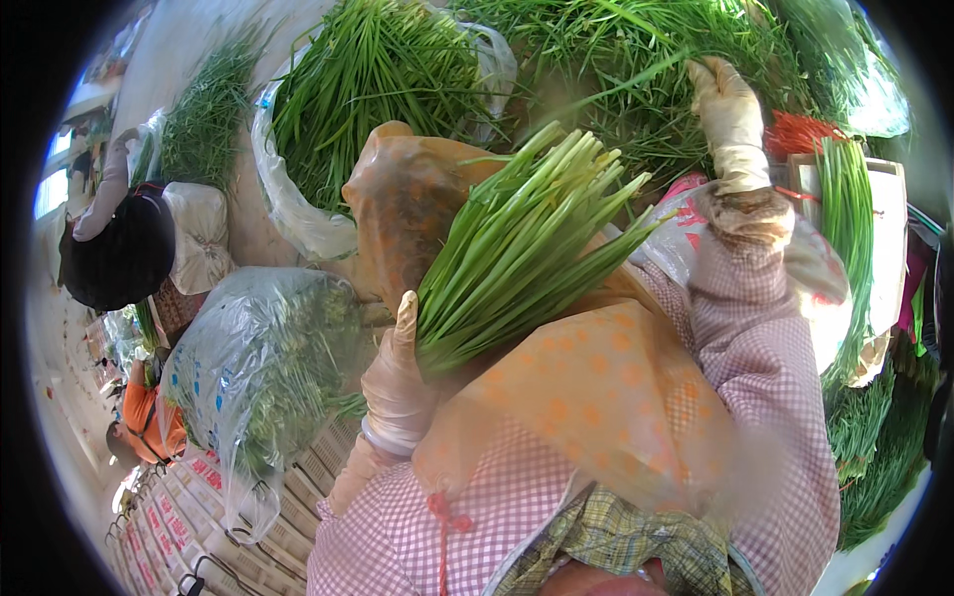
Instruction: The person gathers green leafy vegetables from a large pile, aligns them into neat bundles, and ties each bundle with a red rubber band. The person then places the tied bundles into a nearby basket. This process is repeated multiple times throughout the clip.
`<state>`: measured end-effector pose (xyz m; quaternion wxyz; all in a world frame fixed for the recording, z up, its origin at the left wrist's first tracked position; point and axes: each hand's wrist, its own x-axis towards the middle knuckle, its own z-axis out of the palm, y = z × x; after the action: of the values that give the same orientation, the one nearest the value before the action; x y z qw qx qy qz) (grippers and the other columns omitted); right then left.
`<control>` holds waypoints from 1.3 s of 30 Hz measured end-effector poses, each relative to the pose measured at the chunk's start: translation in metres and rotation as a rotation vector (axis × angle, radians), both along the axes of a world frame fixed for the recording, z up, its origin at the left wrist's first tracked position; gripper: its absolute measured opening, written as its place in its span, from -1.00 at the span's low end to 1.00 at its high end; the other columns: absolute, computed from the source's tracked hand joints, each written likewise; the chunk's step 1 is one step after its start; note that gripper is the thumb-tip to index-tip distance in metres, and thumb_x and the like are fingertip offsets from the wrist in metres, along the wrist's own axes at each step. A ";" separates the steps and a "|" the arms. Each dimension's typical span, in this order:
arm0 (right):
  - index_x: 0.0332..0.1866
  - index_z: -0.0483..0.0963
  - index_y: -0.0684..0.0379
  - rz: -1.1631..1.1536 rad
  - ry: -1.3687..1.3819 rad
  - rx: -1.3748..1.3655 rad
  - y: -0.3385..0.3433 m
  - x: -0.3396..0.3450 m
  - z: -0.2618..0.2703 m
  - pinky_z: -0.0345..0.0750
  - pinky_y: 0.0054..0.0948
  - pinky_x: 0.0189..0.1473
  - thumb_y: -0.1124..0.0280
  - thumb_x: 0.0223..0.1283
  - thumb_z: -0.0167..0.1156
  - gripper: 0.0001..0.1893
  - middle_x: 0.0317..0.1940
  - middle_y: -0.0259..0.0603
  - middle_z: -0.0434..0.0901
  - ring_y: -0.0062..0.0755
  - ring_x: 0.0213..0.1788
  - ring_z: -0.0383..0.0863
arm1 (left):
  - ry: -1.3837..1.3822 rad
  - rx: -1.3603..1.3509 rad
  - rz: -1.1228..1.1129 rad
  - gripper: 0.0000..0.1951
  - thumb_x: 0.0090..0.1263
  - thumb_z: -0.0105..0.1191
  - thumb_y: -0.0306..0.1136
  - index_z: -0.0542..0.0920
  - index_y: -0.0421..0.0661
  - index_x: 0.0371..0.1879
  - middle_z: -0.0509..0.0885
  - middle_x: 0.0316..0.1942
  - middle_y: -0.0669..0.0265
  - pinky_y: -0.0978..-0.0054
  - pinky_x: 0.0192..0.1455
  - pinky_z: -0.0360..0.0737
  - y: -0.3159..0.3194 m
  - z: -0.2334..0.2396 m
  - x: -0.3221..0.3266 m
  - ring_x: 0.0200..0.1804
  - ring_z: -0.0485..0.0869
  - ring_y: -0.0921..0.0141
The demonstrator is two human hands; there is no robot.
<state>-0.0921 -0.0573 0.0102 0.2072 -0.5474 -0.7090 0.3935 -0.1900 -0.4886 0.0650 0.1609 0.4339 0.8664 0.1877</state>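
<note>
My left hand (pixel 399 387), in a pale thin glove, grips a bunch of flat green leaves, apparently garlic chives (pixel 522 238), low on its leafy part. The pale cut stem ends fan out toward the upper right, and the bunch lies over my apron-covered lap. My right hand (pixel 727 119), also gloved, reaches out over a loose heap of green stalks (pixel 626 97) with its fingers bent. A blurred single green leaf (pixel 633 82) runs up to its fingertips; whether they pinch it is unclear. An orange-patterned translucent apron (pixel 581 380) covers my front.
A plastic-lined container (pixel 279 179) of chives stands ahead. At left sits a clear bag (pixel 261 365) of greens. Red ties (pixel 801 134) and a tied bunch (pixel 850 223) lie by a carton at right. Two other people, one in an orange top (pixel 145 413), are at far left.
</note>
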 end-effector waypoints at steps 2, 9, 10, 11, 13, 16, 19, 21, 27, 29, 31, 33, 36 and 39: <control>0.07 0.62 0.16 0.230 -0.456 0.710 0.006 0.020 0.001 0.65 -0.33 -0.17 0.20 0.32 0.28 -0.67 -0.20 -0.10 0.73 -0.24 -0.25 0.70 | -0.015 0.042 -0.001 -0.02 0.10 0.35 -0.50 0.15 0.05 0.57 0.69 0.01 0.07 0.31 -0.16 0.69 0.002 -0.006 0.001 -0.12 0.74 0.11; 0.01 0.66 0.05 0.869 -0.130 0.714 -0.078 0.033 -0.004 0.28 -0.07 0.34 -0.12 0.25 0.23 -0.53 0.03 -0.32 0.63 -0.23 0.16 0.54 | -0.041 0.117 -0.013 -0.12 0.17 0.35 -0.46 0.22 0.00 0.53 0.70 0.00 0.07 0.34 -0.17 0.71 0.010 -0.011 0.005 -0.13 0.75 0.14; -0.02 0.66 0.05 0.873 -0.136 0.715 -0.085 0.026 -0.005 0.20 0.06 0.35 -0.12 0.26 0.21 -0.54 0.02 -0.32 0.63 -0.20 0.20 0.50 | -0.038 0.125 -0.014 -0.13 0.18 0.35 -0.45 0.23 -0.01 0.52 0.71 0.00 0.07 0.35 -0.17 0.71 0.010 -0.012 0.005 -0.13 0.76 0.15; -0.04 0.66 0.05 0.898 -0.101 0.585 -0.091 0.020 -0.005 0.19 0.08 0.35 -0.10 0.26 0.21 -0.56 0.00 -0.33 0.62 -0.19 0.19 0.51 | -0.036 0.132 -0.013 -0.15 0.19 0.35 -0.45 0.24 -0.02 0.52 0.71 0.00 0.07 0.35 -0.17 0.71 0.010 -0.012 0.006 -0.13 0.76 0.15; -0.07 0.65 0.05 0.966 0.069 0.445 -0.100 0.008 -0.003 0.17 0.11 0.35 -0.06 0.26 0.23 -0.60 -0.03 -0.33 0.61 -0.16 0.17 0.51 | -0.039 0.148 -0.005 -0.17 0.21 0.35 -0.43 0.26 -0.03 0.50 0.71 0.00 0.06 0.36 -0.17 0.72 0.010 -0.013 0.007 -0.14 0.76 0.16; -0.17 0.63 0.09 0.918 0.115 0.581 -0.105 0.001 0.005 0.40 -0.02 0.22 0.13 0.26 0.29 -0.75 -0.08 -0.24 0.63 -0.12 0.11 0.57 | -0.028 0.193 0.015 -0.21 0.24 0.34 -0.41 0.29 -0.06 0.48 0.72 -0.01 0.06 0.37 -0.18 0.72 0.010 -0.012 0.009 -0.14 0.77 0.17; -0.20 0.60 0.12 0.812 0.236 0.837 -0.103 0.001 0.017 0.62 -0.19 -0.13 0.32 0.21 0.37 -0.84 -0.24 -0.22 0.67 -0.10 -0.15 0.68 | -0.030 0.336 0.036 -0.25 0.26 0.34 -0.39 0.32 -0.08 0.46 0.72 -0.01 0.06 0.39 -0.18 0.73 0.012 -0.007 0.006 -0.15 0.77 0.18; -0.20 0.59 0.12 0.736 0.331 0.891 -0.099 -0.003 0.025 0.64 -0.26 -0.24 0.39 0.17 0.39 -0.84 -0.32 -0.22 0.68 -0.10 -0.27 0.70 | 0.088 0.277 0.088 -0.27 0.28 0.34 -0.38 0.34 -0.10 0.45 0.73 -0.01 0.06 0.40 -0.18 0.74 0.012 -0.002 0.001 -0.15 0.78 0.19; -0.16 0.64 0.18 0.282 0.635 0.205 -0.072 -0.034 0.037 0.54 -0.56 -0.49 0.44 0.34 0.32 -0.93 -0.49 -0.36 0.66 -0.67 -0.53 0.57 | 0.280 0.205 0.101 -0.21 0.23 0.29 -0.53 0.31 0.01 0.51 0.71 -0.17 0.15 0.35 -0.23 0.68 0.005 -0.009 -0.015 -0.24 0.75 0.18; -0.23 0.66 0.16 -0.116 0.887 -0.173 -0.045 -0.024 0.037 0.48 -0.63 -0.51 0.43 0.31 0.32 -0.94 -0.59 -0.42 0.55 -0.69 -0.60 0.43 | 0.308 0.187 0.134 -0.18 0.20 0.28 -0.56 0.30 0.01 0.52 0.68 -0.22 0.20 0.34 -0.23 0.67 0.000 -0.019 -0.014 -0.25 0.73 0.18; -0.12 0.66 0.16 -0.011 0.588 -0.253 -0.006 0.000 0.041 0.56 -0.52 -0.43 0.34 0.33 0.31 -0.85 -0.53 -0.32 0.62 -0.56 -0.51 0.58 | 0.263 0.265 0.136 -0.18 0.20 0.28 -0.55 0.29 0.02 0.52 0.68 -0.20 0.20 0.33 -0.23 0.67 -0.005 -0.026 -0.011 -0.25 0.73 0.17; 0.06 0.63 0.11 0.320 -0.350 0.123 0.007 0.015 0.029 0.61 -0.33 -0.12 0.22 0.28 0.35 -0.69 -0.21 -0.20 0.70 -0.31 -0.18 0.69 | 0.265 0.195 0.164 -0.15 0.20 0.32 -0.52 0.26 0.02 0.53 0.66 -0.07 0.15 0.33 -0.14 0.67 -0.009 -0.029 -0.009 -0.16 0.73 0.18; 0.18 0.59 0.15 0.424 -0.269 0.402 -0.001 0.030 0.024 0.59 -0.24 0.14 0.15 0.28 0.35 -0.56 0.02 -0.06 0.70 -0.17 0.05 0.71 | 0.236 0.112 0.183 -0.10 0.16 0.39 -0.46 0.24 0.03 0.54 0.66 0.06 0.09 0.33 -0.01 0.71 -0.009 -0.027 -0.007 -0.06 0.76 0.17; 0.19 0.58 0.24 0.589 0.524 0.260 -0.038 0.012 0.034 0.55 -0.24 0.21 0.18 0.29 0.34 -0.54 0.02 0.01 0.66 -0.14 0.09 0.67 | 0.335 0.069 0.139 -0.08 0.10 0.42 -0.43 0.27 0.03 0.52 0.66 -0.05 0.11 0.32 -0.13 0.71 -0.004 -0.019 -0.006 -0.15 0.75 0.15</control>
<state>-0.0797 -0.0956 0.0437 0.3264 -0.1720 -0.8023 0.4692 -0.1960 -0.4925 0.0456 -0.0140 0.4032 0.9021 0.1530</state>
